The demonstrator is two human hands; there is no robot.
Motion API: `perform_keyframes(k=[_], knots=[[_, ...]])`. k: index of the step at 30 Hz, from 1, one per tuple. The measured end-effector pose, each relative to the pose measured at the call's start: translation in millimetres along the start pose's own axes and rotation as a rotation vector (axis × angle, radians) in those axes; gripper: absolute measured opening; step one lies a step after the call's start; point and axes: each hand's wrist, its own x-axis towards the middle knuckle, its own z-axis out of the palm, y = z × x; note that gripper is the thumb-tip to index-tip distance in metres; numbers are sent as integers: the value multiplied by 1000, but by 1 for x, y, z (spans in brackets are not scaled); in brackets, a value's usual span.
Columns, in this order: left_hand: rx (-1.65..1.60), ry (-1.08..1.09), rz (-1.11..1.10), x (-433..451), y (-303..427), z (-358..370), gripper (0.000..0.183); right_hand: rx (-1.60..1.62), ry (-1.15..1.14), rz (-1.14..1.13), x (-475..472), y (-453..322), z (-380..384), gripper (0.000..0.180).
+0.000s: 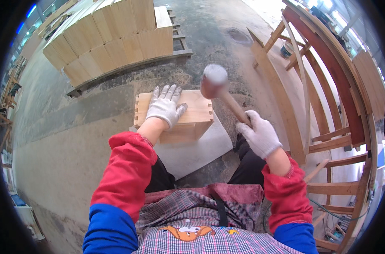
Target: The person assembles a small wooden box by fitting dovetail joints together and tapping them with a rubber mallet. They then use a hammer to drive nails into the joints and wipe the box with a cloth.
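Observation:
In front of me a small wooden box (192,109) with dovetail joints along both short edges of its top panel rests over a white sheet (211,139). My left hand (165,108), in a pale work glove with grey-stained fingertips, lies flat on that panel, fingers spread. The wooden handle of a mallet (214,81) is gripped in my right hand (259,133), also gloved. Its blurred head, reddish-brown with a whitish face, is raised near the box's right end. Whether the box has a bottom is hidden from here.
Several wooden boxes or drawers (116,47) are stacked on a low slatted pallet (132,66) at the upper left. A large wooden frame rack (332,89) fills the right side, with a long board (281,101) leaning by it. A bucket (286,50) stands behind.

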Motion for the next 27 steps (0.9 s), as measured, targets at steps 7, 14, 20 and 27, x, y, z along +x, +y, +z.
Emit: perform_keyframes(k=[7,14,20,27], knots=[[15,-3,10,4,3,4,69,502,413,-91,-29,-12,35,25],[31,-20,-2,-4,4,4,68,-11,32,26,-23,4,8,33],[8,-9,-11,2,5,2,68,518,419,-82,-53,-36,-4,25],[-8,15,6,-2,3,3,68,40,165,34,-54,41,43,30]])
